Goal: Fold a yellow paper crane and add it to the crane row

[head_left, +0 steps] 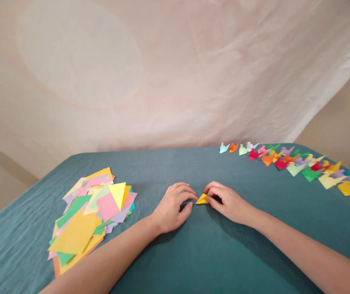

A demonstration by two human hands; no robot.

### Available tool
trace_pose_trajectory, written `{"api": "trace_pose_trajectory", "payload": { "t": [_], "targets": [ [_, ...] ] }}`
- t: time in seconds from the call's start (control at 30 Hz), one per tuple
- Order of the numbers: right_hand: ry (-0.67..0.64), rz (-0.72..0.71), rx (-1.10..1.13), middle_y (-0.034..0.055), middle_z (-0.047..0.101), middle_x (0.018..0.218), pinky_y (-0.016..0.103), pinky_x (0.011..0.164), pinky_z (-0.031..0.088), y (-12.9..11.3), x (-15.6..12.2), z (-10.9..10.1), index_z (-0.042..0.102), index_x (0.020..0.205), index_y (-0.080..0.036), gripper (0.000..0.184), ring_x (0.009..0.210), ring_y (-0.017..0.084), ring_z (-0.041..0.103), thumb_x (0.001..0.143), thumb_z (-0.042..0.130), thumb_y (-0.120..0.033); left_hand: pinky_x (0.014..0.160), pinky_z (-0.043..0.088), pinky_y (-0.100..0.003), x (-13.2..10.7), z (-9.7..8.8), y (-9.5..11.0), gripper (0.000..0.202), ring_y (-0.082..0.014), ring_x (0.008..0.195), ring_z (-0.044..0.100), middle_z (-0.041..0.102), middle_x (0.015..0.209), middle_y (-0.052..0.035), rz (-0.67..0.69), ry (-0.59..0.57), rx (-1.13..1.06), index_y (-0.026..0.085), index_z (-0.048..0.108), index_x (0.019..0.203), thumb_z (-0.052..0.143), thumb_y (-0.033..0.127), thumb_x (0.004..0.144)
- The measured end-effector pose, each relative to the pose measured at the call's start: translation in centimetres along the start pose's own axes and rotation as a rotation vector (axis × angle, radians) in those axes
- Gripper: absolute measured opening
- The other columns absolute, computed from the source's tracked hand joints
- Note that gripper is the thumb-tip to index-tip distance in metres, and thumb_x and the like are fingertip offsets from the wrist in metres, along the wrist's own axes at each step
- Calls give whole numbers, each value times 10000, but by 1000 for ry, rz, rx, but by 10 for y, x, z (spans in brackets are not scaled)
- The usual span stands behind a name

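Note:
A small yellow-orange folded paper piece (202,199) lies on the teal tablecloth (193,253) between my hands. My right hand (228,202) has its fingers curled and pressed on the paper's right side, pinching it against the cloth. My left hand (173,206) rests on the cloth just left of the paper, fingers curved and together, the fingertips at the paper's left tip. Most of the paper is covered by my right fingers.
A loose pile of coloured paper squares (89,214) lies at the left. A curved row of several finished folded paper figures (297,165) runs along the right back of the table. A pale sheet (175,69) hangs behind the table.

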State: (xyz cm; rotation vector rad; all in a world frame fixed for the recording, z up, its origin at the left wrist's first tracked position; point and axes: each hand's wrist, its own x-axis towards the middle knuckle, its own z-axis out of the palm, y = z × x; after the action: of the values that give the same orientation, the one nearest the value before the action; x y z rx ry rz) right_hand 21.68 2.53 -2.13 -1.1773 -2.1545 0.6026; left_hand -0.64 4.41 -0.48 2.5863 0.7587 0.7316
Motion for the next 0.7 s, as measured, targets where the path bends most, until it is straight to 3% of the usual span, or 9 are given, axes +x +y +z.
{"api": "trace_pose_trajectory", "payload": {
  "t": [0.1, 0.27, 0.57, 0.7],
  "targets": [
    [2, -2, 5, 53, 570, 931, 292, 732, 458, 1, 0, 0, 531, 737, -193, 140, 808, 151, 567, 839, 460, -128, 1024, 320, -431, -1, 0, 1, 366, -216, 1195, 402, 578, 1125, -36, 28, -57, 66, 249, 578, 1149, 440, 104, 843],
    [3, 4, 13, 55, 572, 924, 291, 702, 459, 1, 0, -1, 538, 736, -191, 137, 779, 149, 565, 844, 464, -151, 1017, 316, -439, -2, 0, 2, 356, -232, 1222, 378, 568, 1141, -35, 63, -114, 150, 262, 607, 1119, 440, 108, 845],
    [31, 4, 0, 57, 566, 899, 288, 692, 456, -6, 1, -1, 537, 736, -189, 151, 771, 150, 559, 843, 451, -125, 1030, 301, -433, 1, -3, 6, 298, -242, 1228, 360, 565, 1139, -48, 75, -132, 182, 213, 607, 1091, 412, 144, 876],
    [31, 9, 5, 51, 574, 884, 284, 686, 458, -5, 1, -1, 545, 738, -190, 145, 761, 150, 565, 841, 462, -130, 1034, 301, -430, 1, -2, 14, 332, -233, 1236, 367, 547, 1198, -69, 106, -147, 223, 193, 510, 1215, 418, 203, 896]
  ]
}}
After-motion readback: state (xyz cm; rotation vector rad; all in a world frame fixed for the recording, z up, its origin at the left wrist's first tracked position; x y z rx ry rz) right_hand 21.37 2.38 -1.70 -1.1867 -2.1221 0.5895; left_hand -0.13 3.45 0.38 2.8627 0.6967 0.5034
